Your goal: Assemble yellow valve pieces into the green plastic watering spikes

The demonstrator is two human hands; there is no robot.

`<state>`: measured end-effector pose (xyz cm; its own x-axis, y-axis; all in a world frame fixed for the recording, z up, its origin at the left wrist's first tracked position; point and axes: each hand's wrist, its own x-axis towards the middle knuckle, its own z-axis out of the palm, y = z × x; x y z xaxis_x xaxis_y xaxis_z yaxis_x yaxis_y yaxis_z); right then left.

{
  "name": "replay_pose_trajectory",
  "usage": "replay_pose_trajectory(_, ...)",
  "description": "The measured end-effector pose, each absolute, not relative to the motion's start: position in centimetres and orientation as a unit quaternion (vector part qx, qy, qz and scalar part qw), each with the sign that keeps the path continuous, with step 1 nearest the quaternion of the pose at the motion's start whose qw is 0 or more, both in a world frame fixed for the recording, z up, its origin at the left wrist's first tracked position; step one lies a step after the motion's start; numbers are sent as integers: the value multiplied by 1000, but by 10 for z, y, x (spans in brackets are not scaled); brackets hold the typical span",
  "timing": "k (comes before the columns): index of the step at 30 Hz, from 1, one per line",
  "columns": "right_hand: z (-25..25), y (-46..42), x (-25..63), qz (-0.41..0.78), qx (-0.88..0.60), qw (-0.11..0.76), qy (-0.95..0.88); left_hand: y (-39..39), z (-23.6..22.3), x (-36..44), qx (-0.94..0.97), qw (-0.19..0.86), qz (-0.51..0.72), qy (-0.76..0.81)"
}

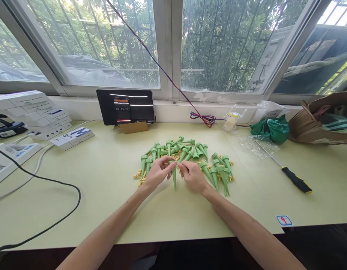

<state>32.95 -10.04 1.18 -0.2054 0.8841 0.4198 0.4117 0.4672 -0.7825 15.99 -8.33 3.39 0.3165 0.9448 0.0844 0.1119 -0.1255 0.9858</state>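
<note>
A pile of several green cone-shaped spikes (187, 152) lies on the pale green table (105, 195), with small yellow parts (138, 175) scattered at its left and right edges. My left hand (158, 173) pinches the top of one green spike (174, 180), which hangs point down toward me. My right hand (192, 175) meets it from the right, its fingers closed on a small yellow piece (179, 164) at the spike's top. Both hands sit just in front of the pile.
A black-and-yellow screwdriver (295, 180) lies at the right. A tablet (125, 107) leans on the sill behind. White boxes (35, 112) and a black cable (49, 180) are at the left. Plastic bags, a green bag (270, 129) and a cardboard box (319, 122) stand at the back right.
</note>
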Motion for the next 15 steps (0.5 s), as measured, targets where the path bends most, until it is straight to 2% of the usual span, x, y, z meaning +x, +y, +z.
replay_pose_trajectory(6,13,-102,330,241,-437,452,-739,-81,31,159,608,545,401,415)
replay_pose_trajectory(15,10,-99,330,270,-445,432,-737,-82,31,160,631,515,410,411)
